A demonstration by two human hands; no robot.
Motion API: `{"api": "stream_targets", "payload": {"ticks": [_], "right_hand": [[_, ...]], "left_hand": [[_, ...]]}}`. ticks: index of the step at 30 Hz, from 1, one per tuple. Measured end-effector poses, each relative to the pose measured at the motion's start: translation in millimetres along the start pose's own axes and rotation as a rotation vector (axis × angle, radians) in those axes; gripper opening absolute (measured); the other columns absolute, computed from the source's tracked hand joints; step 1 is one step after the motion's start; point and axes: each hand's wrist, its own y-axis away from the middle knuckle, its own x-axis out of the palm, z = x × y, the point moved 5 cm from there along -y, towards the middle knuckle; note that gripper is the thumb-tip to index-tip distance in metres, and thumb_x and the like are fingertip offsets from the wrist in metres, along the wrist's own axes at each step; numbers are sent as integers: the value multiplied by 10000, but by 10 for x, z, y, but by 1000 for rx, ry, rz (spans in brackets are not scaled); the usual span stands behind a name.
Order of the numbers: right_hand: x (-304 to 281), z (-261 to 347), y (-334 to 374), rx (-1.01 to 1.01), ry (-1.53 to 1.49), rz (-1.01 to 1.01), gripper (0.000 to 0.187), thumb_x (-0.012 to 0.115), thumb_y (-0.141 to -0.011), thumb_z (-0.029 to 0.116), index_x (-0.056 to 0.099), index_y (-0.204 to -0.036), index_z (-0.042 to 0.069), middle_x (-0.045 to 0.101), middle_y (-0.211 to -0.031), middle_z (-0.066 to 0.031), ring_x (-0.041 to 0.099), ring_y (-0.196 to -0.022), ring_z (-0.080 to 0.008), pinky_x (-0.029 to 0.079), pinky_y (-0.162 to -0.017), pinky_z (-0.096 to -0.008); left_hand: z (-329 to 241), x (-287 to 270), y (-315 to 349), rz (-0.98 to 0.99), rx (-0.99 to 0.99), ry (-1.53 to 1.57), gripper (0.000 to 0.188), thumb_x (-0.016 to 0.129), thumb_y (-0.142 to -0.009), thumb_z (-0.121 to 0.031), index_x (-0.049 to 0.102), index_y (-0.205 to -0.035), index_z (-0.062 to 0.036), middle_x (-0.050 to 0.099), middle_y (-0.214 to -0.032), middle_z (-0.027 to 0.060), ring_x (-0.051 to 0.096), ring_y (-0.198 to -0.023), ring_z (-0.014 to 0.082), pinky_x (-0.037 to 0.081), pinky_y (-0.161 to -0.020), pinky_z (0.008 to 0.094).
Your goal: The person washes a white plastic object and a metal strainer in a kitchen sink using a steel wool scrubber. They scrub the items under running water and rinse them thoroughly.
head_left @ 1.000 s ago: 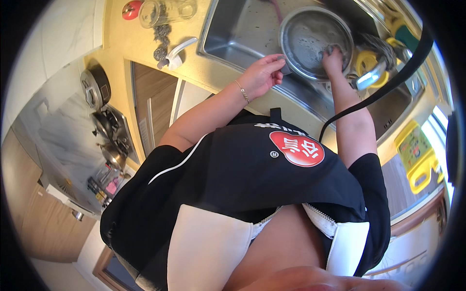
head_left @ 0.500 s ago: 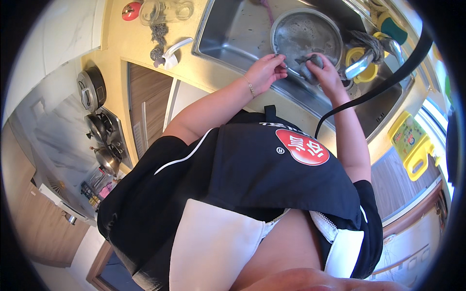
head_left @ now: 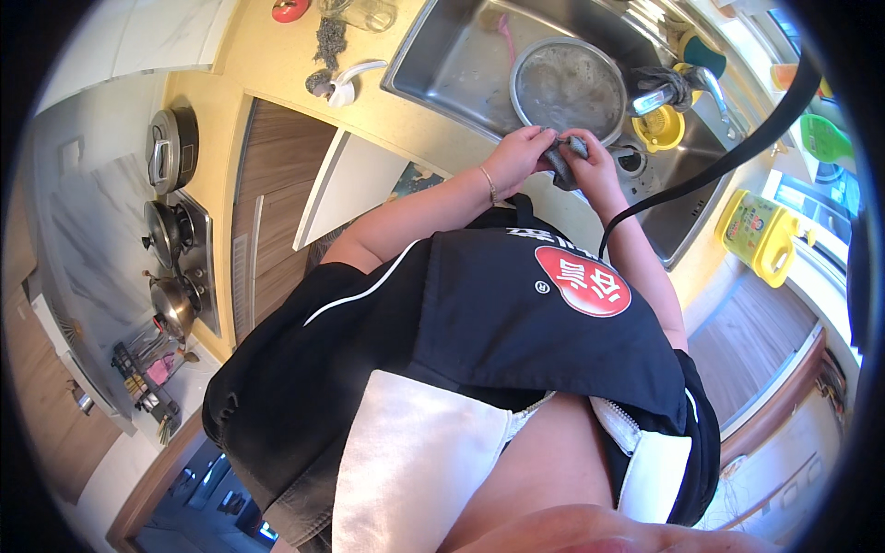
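Observation:
Both hands meet just in front of the sink, at the near rim of a round metal basin. My right hand is closed on a grey cloth, which hangs down between the hands. The fingers of my left hand are pinched together against the cloth. A small dark thing seems to show between the fingertips, too small to name. Cloudy water or residue covers the bottom of the basin.
Right of the basin are a yellow strainer and a faucet with a dark cloth around it. A yellow jug stands at the far right. On the left counter lie a white-handled tool and a tomato.
My hands have come together and drawn back toward my body, away from the basin. The left hand, apart from the cloth before, now touches it. The whole view has shifted slightly.

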Motion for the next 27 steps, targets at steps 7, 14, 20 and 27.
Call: {"api": "stream_targets", "payload": {"ticks": [7,14,20,27], "right_hand": [[-208,-227,216,337,-758,-229,184,571,-887,92,531,-1064,64,588,-932,-61,597,-855,-168,503,-735,-296],[-371,129,507,316,-1061,-12,213,499,-930,111,429,-1123,51,598,-1046,-188,626,-937,-313,546,-777,-445],[-293,373,603,175,-948,112,403,567,-858,41,438,-1239,27,596,-1108,-128,611,-994,-228,525,-826,-354],[-250,484,606,48,-569,77,441,626,-835,80,469,-1245,37,612,-1073,-75,608,-918,-167,503,-790,-290]], "left_hand": [[-18,161,228,90,143,-122,276,475,-948,-146,521,-1170,11,602,-1067,104,598,-970,174,481,-880,283],[-199,230,517,25,384,-304,367,543,-902,-50,483,-1260,10,628,-983,76,599,-962,133,458,-864,231],[-335,373,695,-50,576,-647,306,587,-861,-38,548,-1162,-2,647,-838,53,601,-770,81,480,-703,218],[-389,418,768,-142,680,-821,155,639,-839,-60,555,-961,-17,588,-781,23,554,-698,62,461,-637,212]]}}
